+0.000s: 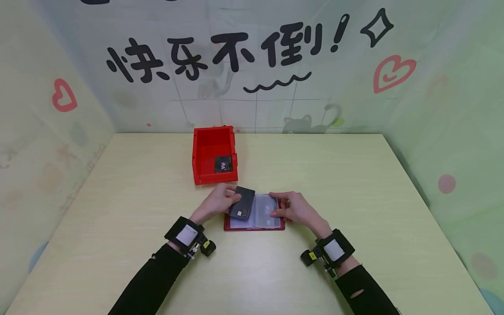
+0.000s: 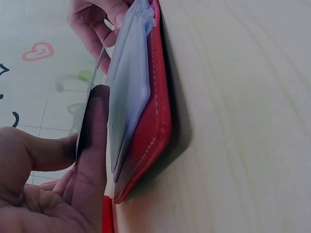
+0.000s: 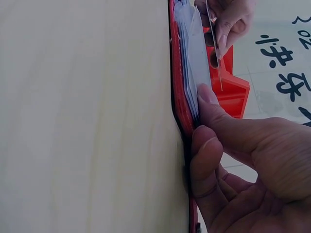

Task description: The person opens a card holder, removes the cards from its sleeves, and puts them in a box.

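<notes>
My left hand (image 1: 215, 203) pinches a black VIP card (image 1: 245, 202) between thumb and fingers. The card is held over the left page of an open red card holder (image 2: 158, 119), overlapping it in the head view. Clear plastic sleeves (image 1: 264, 218) fill the holder, and one on the right page shows a pale VIP card. At the holder's right side my right hand (image 1: 298, 211) grips the edge, its thumb on the sleeves and its fingers by the red cover. In the left wrist view the black card stands edge-on, apart from the sleeves.
Behind the holder, a red plastic bin (image 1: 212, 142) stands on the pale wooden table (image 1: 334, 170). Inside it lies another black VIP card (image 1: 223, 164). Printed cloth walls (image 1: 252, 111) border the table at the back and sides.
</notes>
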`<state>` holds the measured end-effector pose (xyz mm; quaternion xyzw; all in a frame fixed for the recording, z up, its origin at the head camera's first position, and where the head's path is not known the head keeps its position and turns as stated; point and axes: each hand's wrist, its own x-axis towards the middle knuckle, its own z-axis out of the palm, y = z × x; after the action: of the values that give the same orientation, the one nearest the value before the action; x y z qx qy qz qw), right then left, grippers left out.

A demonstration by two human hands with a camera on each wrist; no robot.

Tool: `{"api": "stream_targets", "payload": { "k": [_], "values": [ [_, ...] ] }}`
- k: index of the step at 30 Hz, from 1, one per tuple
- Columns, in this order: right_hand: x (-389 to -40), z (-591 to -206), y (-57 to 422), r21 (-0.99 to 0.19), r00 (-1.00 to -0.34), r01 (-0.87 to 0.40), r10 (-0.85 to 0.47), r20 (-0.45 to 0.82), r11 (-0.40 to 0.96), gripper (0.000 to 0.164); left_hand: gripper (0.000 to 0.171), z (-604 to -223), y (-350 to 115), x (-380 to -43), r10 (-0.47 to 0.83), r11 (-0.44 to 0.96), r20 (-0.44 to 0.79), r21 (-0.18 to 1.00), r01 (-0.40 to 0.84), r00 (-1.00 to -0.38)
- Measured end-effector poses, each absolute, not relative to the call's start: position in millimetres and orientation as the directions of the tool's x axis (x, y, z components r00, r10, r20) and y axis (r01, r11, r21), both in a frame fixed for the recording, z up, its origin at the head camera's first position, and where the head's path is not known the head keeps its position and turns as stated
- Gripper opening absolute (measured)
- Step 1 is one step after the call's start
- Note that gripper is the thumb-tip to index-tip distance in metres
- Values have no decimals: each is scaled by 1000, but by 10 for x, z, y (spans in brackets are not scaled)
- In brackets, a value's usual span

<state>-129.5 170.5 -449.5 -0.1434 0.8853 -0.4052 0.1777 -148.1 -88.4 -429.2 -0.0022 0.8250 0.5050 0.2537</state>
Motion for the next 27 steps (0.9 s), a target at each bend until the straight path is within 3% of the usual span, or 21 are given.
{"api": "stream_targets", "payload": {
  "k": [13,27],
  "values": [
    [-1307,-4489,1685,-773,-887,-106,-411,-211,625,62,54,-4223,-1040,-1542,180,408,-353,876,-257,-918],
    [-1289,-4488,1696,-781,-891,-109,-408,-197,615,60,57,-4008,-1218,-1689,118,336,-217,927,-166,-969]
  ]
}}
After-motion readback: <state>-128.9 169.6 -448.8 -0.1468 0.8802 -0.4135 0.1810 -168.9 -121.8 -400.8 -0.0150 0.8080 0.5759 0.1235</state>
